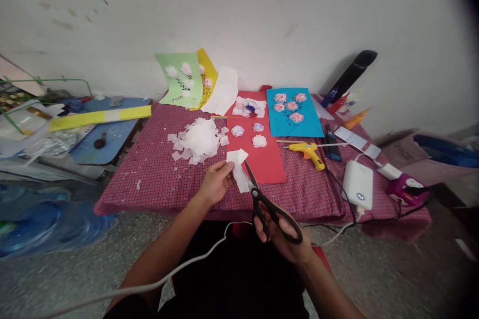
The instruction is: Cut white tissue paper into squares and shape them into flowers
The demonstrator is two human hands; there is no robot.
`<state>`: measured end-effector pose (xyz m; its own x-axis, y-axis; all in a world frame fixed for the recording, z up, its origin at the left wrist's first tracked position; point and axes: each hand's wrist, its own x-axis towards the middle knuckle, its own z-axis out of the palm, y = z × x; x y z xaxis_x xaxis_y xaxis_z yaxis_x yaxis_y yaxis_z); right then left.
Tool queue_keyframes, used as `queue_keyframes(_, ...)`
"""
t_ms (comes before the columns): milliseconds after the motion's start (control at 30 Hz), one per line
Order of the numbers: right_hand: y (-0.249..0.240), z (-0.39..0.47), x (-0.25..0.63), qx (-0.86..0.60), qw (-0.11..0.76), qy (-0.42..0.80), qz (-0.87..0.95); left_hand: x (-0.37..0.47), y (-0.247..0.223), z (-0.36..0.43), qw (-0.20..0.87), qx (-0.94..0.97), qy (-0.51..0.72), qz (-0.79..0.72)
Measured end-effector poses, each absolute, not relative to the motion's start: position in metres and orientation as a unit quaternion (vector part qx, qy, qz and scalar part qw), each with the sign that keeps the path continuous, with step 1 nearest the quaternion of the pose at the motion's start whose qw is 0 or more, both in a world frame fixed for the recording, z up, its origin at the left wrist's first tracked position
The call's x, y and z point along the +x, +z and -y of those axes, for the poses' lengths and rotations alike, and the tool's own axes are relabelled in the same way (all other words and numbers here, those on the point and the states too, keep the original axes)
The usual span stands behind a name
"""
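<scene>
My left hand (217,182) pinches a strip of white tissue paper (239,178) above the front edge of the red sheet (264,162). Fingers of my right hand (280,232) are through the handles of black scissors (255,193), whose blades are parted against the strip. To the left lies a pile of cut white tissue squares (202,139). On the red sheet sit a white fluffy ball (259,141) and two purple-speckled ones (237,131). Behind them is a white tissue with a dark blue stain (250,108).
A blue sheet with pink flowers (314,119), a yellow glue gun (307,152), a phone (358,142) and a white power bank (358,184) are on the right. Flower sheets (168,77) lean at the wall. A white cable (198,258) crosses my lap.
</scene>
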<state>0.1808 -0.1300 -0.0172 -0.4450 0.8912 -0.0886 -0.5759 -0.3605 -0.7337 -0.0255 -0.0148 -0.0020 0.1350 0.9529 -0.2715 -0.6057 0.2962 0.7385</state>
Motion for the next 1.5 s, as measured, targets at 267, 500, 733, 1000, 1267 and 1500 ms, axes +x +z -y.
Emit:
queue_keyframes(267,-0.0095,0.1287,0.1785,-0.261,0.464,0.789,0.308,-0.0250,-0.0062,0.0186,0.708,0.267,0.539,-0.370)
queue_keyframes(500,-0.0081,0.1280,0.1774,-0.254,0.461,0.799,0.290,-0.0248,-0.0038,0.0192,0.713,0.254,0.541,-0.367)
queue_keyframes(733,-0.0065,0.1259,0.1767,-0.251,0.458,0.801,0.291,-0.0260,-0.0053,0.0180,0.723,0.261,0.541,-0.342)
queue_keyframes(1000,-0.0089,0.1267,0.1755,-0.248,0.462,0.801,0.289,-0.0244,-0.0067,0.0175,0.720,0.268,0.543,-0.339)
queue_keyframes(1267,-0.0117,0.1276,0.1744,-0.247,0.461,0.804,0.283,-0.0253,-0.0086,0.0166,0.725,0.288,0.530,-0.332)
queue_keyframes(1500,-0.0090,0.1291,0.1784,-0.242,0.454,0.815,0.265,-0.0266,-0.0068,0.0172,0.726,0.296,0.525,-0.332)
